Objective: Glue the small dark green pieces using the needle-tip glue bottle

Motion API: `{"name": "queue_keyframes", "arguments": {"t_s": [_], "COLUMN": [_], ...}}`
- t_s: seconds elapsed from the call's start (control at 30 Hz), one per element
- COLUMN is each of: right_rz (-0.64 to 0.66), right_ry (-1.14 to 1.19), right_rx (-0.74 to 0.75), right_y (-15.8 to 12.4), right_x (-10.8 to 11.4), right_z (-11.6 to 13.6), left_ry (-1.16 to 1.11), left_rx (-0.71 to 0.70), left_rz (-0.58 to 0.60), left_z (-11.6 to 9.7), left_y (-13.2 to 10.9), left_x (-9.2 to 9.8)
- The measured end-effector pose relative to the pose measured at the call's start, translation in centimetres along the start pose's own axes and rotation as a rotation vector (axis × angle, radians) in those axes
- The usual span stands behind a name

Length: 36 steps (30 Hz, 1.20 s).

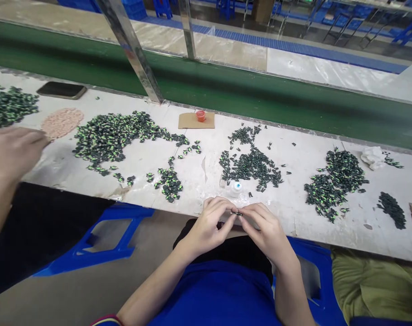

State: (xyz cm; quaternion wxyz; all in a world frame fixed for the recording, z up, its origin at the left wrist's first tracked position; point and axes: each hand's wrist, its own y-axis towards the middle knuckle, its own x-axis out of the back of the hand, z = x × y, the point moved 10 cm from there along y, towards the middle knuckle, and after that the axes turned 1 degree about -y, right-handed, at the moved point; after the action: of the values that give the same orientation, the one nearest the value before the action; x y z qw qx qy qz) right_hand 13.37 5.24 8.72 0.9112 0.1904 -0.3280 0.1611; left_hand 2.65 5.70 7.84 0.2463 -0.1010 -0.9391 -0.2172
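Observation:
At the table's near edge, my left hand (216, 222) and my right hand (263, 225) meet, fingertips pinched on one small dark part (236, 213). Its exact kind is too small to make out. Just beyond my fingers stands a small white bottle (236, 189) with a blue tip. Behind it spreads a loose pile of small dark elongated pieces (251, 164). To the left lie black pieces with yellow-green marks, in a small cluster (169, 184) and a large heap (113, 136).
A red cup (201, 116) sits on cardboard (187, 121) at the back. More piles (341, 176) and crumpled tissue (373, 157) lie right. Leftward are pink pieces (62, 122), a phone (61, 90) and another person's hand (17, 149). A metal post (133, 54) rises behind.

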Motion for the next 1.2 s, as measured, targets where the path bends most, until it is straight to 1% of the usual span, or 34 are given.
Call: {"name": "queue_keyframes", "arguments": {"t_s": [0.1, 0.23, 0.33, 0.43, 0.53, 0.6, 0.7, 0.77, 0.8, 0.83, 0.87, 0.9, 0.93, 0.97, 1.0, 1.03, 1.07, 1.1, 1.13, 1.2], "right_rz": [0.004, -0.011, -0.025, -0.013, -0.020, -0.025, -0.003, -0.003, -0.023, -0.070, -0.152, -0.263, -0.370, -0.477, -0.549, -0.593, -0.605, -0.580, -0.530, -0.373], "right_ry": [-0.036, -0.055, -0.057, -0.068, -0.068, -0.056, -0.029, -0.052, -0.093, -0.157, -0.246, -0.360, -0.486, -0.596, -0.664, -0.696, -0.688, -0.647, -0.584, -0.445], "right_rx": [0.020, 0.021, 0.012, 0.022, 0.040, 0.025, -0.026, -0.059, -0.073, -0.096, -0.097, -0.111, -0.146, -0.186, -0.218, -0.248, -0.266, -0.270, -0.264, -0.209], "right_y": [0.0, 0.0, 0.1, 0.0, -0.2, -0.3, -0.7, -1.2, -1.4, -1.7, -2.0, -2.4, -2.9, -3.4, -3.7, -3.8, -3.7, -3.2, -2.5, -0.7], "right_x": [0.0, -0.2, -0.5, -1.1, -1.4, -1.4, -0.8, 0.6, 1.8, 3.4, 5.4, 7.7, 9.8, 11.7, 12.9, 13.6, 13.6, 13.0, 11.8, 8.1], "right_z": [0.2, 0.1, -0.3, -0.4, -0.3, -0.5, -1.3, -2.6, -3.5, -4.5, -5.3, -6.0, -6.6, -7.0, -7.2, -7.2, -7.2, -7.2, -7.2, -6.8], "left_ry": [0.011, 0.012, 0.035, 0.052, 0.049, 0.035, -0.007, -0.015, -0.004, 0.021, 0.054, 0.097, 0.151, 0.224, 0.307, 0.385, 0.454, 0.521, 0.576, 0.646], "left_rx": [0.032, 0.127, 0.173, 0.215, 0.226, 0.217, 0.180, 0.152, 0.146, 0.148, 0.158, 0.187, 0.212, 0.247, 0.292, 0.322, 0.357, 0.389, 0.410, 0.425], "left_rz": [-0.022, -0.064, -0.074, -0.071, -0.059, -0.051, 0.013, 0.095, 0.128, 0.143, 0.138, 0.093, 0.032, -0.055, -0.152, -0.238, -0.311, -0.372, -0.411, -0.439], "left_z": [0.2, 0.8, 1.0, 1.3, 1.3, 1.2, 1.0, 1.1, 1.4, 1.8, 2.5, 3.4, 4.3, 5.3, 6.4, 7.2, 8.0, 8.7, 9.4, 10.6], "left_y": [-0.1, -0.3, -0.5, -0.7, -0.8, -0.8, -0.7, -0.7, -0.8, -0.8, -0.9, -0.9, -1.0, -1.1, -1.4, -1.6, -1.9, -2.1, -2.2, -2.1], "left_x": [0.1, 0.3, 0.5, 0.6, 0.2, -0.3, -1.0, -1.0, -0.7, 0.0, 1.0, 2.5, 4.2, 6.1, 8.1, 9.8, 11.2, 12.4, 13.2, 14.0]}}
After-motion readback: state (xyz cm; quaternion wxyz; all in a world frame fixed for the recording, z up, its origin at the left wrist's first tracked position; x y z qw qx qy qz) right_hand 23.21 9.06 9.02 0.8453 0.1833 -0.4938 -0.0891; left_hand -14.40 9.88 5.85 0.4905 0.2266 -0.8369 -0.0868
